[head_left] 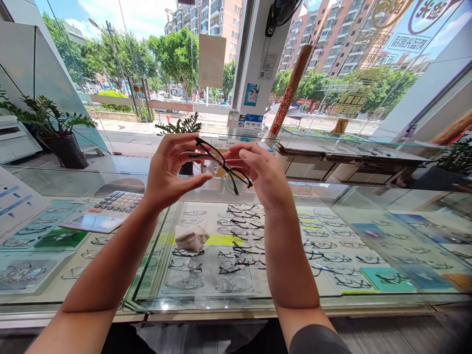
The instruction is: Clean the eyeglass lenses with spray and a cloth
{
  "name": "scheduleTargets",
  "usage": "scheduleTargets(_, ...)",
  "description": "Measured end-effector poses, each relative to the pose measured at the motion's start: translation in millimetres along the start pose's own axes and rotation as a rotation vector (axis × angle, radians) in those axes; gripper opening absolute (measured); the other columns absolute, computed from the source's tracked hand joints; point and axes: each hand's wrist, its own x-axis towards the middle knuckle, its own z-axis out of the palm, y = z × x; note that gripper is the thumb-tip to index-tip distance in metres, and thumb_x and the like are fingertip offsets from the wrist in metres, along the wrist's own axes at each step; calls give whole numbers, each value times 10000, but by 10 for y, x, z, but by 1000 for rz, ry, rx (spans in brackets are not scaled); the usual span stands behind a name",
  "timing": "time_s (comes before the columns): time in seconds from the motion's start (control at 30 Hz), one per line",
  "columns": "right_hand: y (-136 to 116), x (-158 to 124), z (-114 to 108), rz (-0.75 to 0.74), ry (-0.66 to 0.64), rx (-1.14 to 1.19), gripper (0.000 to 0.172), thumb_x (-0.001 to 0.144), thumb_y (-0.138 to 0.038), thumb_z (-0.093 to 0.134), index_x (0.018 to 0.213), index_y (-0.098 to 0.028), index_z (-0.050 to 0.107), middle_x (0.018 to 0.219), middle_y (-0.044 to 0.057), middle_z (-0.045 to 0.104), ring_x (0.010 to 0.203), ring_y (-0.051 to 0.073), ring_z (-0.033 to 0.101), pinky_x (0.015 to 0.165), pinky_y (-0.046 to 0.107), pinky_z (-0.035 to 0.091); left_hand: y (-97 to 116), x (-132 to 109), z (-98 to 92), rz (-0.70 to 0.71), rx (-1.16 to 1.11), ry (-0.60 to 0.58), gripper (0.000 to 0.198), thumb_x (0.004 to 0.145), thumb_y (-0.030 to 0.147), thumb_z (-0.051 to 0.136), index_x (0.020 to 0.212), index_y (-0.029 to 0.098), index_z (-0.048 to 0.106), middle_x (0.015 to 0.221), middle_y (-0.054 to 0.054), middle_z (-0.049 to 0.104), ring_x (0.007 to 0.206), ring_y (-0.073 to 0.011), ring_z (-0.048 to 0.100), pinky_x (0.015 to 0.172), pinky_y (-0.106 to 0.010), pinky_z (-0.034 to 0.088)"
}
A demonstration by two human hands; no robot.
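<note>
A pair of eyeglasses (229, 169) with a dark upper rim and clear lenses is held up above the glass counter, tilted down to the right. My left hand (171, 169) has its curled fingers at the upper left end of the frame and one temple arm, its thumb stretched out below. My right hand (263, 172) is at the lower right end, with fingers behind the lenses; their exact grip is partly hidden. Below the hands, a crumpled beige cloth (191, 237) lies on the counter top.
Rows of eyeglasses (245, 226) fill the glass display counter (206, 304). A calculator (120, 201) stands at left, near a white card (18, 204). Potted plants (64, 147) and a second counter (313, 152) stand beyond, before large windows.
</note>
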Motion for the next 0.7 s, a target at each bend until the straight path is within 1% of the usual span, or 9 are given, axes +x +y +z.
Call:
scheduleTargets(0.03, -9, 1, 2, 26, -39, -32, 252, 913, -465, 776, 1055, -257, 781, 1078, 42, 834, 1040, 220, 790, 1019, 425, 641, 21, -5, -3, -3, 9, -26, 825, 767, 465, 1054, 1459, 330, 627, 1292, -59, 774, 1157, -253, 827, 990, -373, 730)
scheduleTargets(0.1, -20, 0, 6, 57, -91, -79, 232, 871, -449, 811, 999, -256, 788, 1023, 29, 825, 990, 212, 768, 983, 410, 633, 55, -14, -3, 1, 19, -41, 822, 776, 450, 1050, 1473, 328, 630, 1304, -67, 770, 1171, -262, 824, 998, -386, 733)
scheduleTargets(0.2, -29, -7, 10, 49, -106, -83, 175, 858, -418, 834, 896, -255, 785, 928, 17, 812, 909, 195, 739, 918, 389, 613, 78, -14, -5, 14, 27, -46, 815, 788, 460, 1043, 1479, 328, 630, 1290, -68, 771, 1181, -268, 821, 995, -386, 738)
scheduleTargets(0.3, -35, -18, 12, 10, -113, -88, 189, 884, -427, 846, 839, -248, 805, 878, 20, 813, 862, 186, 720, 873, 380, 590, 81, -2, -11, 20, 31, -57, 806, 806, 468, 1031, 1489, 332, 625, 1284, -64, 772, 1181, -267, 820, 1002, -390, 740)
scheduleTargets(0.53, -53, -42, 11, -27, -111, -147, 259, 917, -472, 850, 842, -224, 839, 868, 39, 816, 808, 169, 668, 793, 358, 549, 91, 8, 6, 37, -20, -62, 789, 815, 428, 1030, 1491, 327, 634, 1289, -54, 770, 1187, -260, 817, 1015, -390, 740)
scheduleTargets(0.63, -61, -50, 8, -8, -121, -154, 251, 920, -459, 844, 846, -220, 828, 863, 34, 802, 799, 162, 652, 791, 354, 550, 108, 12, -5, 15, -39, -71, 773, 818, 428, 1028, 1478, 322, 639, 1296, -60, 772, 1194, -261, 813, 1018, -388, 735)
scheduleTargets(0.7, -61, -52, 6, 15, -148, -135, 219, 912, -441, 843, 871, -227, 820, 879, 26, 799, 831, 166, 671, 818, 355, 563, 119, 17, -28, -8, -52, -93, 760, 825, 430, 1022, 1475, 321, 643, 1293, -66, 779, 1172, -252, 814, 1011, -377, 731)
